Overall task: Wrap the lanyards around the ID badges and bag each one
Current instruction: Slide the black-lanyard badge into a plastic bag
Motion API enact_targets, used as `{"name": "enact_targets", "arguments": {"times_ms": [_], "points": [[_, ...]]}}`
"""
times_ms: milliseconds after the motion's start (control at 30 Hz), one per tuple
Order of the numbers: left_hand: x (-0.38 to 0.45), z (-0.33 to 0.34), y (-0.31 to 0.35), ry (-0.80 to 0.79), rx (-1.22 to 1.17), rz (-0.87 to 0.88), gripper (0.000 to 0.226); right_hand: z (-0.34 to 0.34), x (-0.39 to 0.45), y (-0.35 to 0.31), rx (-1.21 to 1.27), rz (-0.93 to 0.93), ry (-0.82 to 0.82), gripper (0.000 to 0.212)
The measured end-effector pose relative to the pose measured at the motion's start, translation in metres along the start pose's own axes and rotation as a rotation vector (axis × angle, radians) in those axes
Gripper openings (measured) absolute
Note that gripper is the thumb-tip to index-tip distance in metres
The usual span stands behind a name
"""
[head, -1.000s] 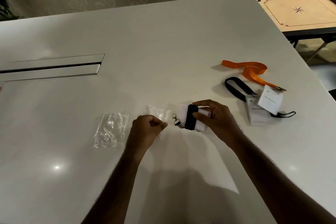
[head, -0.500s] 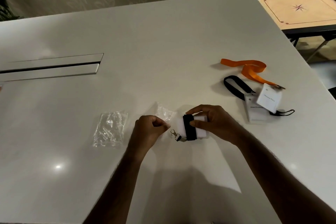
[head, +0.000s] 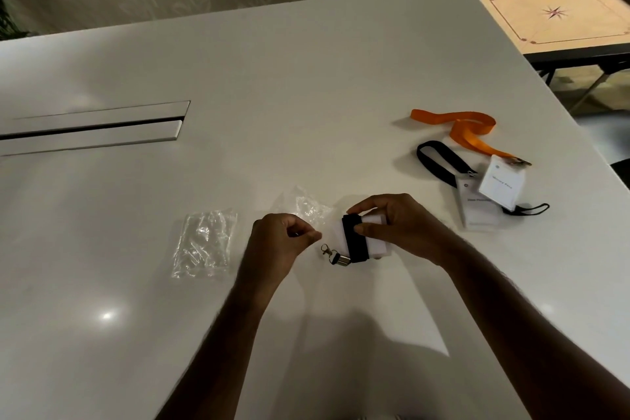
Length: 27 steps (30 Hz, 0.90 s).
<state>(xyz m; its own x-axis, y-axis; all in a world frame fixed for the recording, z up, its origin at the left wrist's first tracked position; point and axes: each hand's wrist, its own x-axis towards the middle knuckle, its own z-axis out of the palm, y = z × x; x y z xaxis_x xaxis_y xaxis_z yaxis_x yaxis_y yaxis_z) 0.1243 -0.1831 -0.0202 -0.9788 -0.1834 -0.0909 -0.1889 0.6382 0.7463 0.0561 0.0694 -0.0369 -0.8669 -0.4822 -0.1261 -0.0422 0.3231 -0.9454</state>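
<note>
While right hand [head: 395,228] pinches the wrapped badge [head: 361,239], left hand [head: 276,245] pinches the flimsy, slippery bag [head: 308,210]; grip its mouth edges.

White table [head: 306,78]: clear bag [head: 204,242], orange lanyard [head: 460,123], two badges [head: 501,186].

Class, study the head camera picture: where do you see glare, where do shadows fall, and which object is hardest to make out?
Head view: dim room light; a small bright glare spot on the white table; soft shadows of the arms spread toward the near edge; table edges bow from the wide lens; the clear plastic bag is hardest to make out, showing only by its crinkle highlights; badge print is too small to read.
</note>
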Motion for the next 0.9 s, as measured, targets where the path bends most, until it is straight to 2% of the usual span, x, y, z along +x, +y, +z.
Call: {"name": "enact_targets", "arguments": {"times_ms": [233,533,767,900], "points": [[-0.001,0.004,-0.001,0.011,0.026,-0.004,0.008,0.004,0.004,0.001,0.083,0.034,0.052,0.020],[0.000,0.012,-0.007,0.003,0.031,0.041,0.011,0.010,0.006,0.003,0.404,0.129,0.118,0.021],[0.001,0.013,-0.004,0.036,0.002,0.069,0.013,0.020,0.006,-0.002,0.067,0.088,0.222,0.022],[0.001,0.015,0.001,0.038,-0.032,0.102,0.014,0.026,0.008,-0.008,-0.039,0.071,0.285,0.022]]}}
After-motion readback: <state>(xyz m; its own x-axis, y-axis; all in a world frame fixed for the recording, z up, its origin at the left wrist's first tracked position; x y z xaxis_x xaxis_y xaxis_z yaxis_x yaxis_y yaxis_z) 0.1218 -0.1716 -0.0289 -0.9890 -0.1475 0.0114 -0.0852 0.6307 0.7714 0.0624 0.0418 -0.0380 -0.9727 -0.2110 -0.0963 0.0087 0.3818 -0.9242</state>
